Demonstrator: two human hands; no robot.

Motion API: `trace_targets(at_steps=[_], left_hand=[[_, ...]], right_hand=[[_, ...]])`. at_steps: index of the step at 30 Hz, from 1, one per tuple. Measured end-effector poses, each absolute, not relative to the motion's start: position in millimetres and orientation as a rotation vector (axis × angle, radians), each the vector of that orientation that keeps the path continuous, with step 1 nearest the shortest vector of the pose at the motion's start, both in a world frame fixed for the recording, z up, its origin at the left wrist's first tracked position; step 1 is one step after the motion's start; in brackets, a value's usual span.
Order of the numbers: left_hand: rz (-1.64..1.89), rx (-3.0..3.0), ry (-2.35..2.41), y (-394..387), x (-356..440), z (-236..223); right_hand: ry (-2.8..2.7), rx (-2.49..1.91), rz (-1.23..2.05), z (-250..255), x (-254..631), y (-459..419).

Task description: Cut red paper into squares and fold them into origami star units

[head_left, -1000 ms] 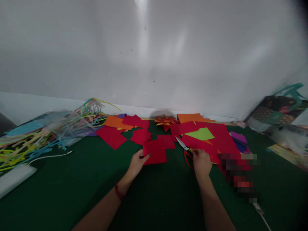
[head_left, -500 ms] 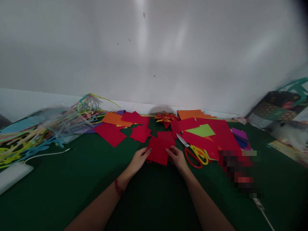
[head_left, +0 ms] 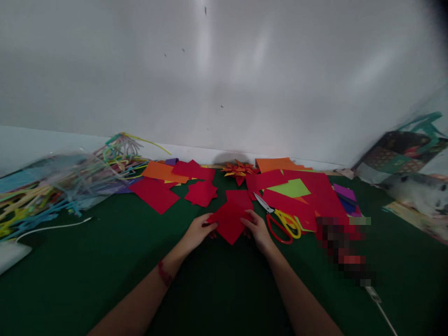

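Observation:
A square sheet of red paper [head_left: 229, 224] is turned like a diamond between my two hands. My left hand [head_left: 201, 229] pinches its left corner, and my right hand [head_left: 257, 228] grips the right corner. Just behind it lies another red paper piece [head_left: 240, 197], partly covered. To the right of my right hand, scissors [head_left: 276, 219] with one red and one yellow handle rest on the table, blades pointing away to the left. An orange and red paper flower [head_left: 239, 170] sits farther back near the wall.
Red and orange sheets [head_left: 156, 193] lie at the back left, beside a heap of coloured strips [head_left: 115, 158] in plastic. Large red sheets [head_left: 324, 191] and a lime green piece [head_left: 294, 187] cover the right. A white device [head_left: 14, 256] with a cord stands at the left edge of the green table [head_left: 224, 298].
My right hand has let go of the scissors, which now lie on the table, and has taken hold of the red paper. The sheet has been rotated into a diamond.

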State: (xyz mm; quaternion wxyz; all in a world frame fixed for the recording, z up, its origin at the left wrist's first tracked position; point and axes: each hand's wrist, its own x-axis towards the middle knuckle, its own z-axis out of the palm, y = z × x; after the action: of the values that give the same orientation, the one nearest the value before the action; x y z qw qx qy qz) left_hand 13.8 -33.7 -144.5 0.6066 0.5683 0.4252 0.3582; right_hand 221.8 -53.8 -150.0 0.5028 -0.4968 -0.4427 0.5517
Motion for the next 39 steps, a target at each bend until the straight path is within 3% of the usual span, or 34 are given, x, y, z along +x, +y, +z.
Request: trace_targets(at_steps=[39], left_hand=[[0.773, 1.313, 0.980, -34, 11, -137]], right_hand=[[-0.998, -1.176, 1.445, -140, 226, -55]])
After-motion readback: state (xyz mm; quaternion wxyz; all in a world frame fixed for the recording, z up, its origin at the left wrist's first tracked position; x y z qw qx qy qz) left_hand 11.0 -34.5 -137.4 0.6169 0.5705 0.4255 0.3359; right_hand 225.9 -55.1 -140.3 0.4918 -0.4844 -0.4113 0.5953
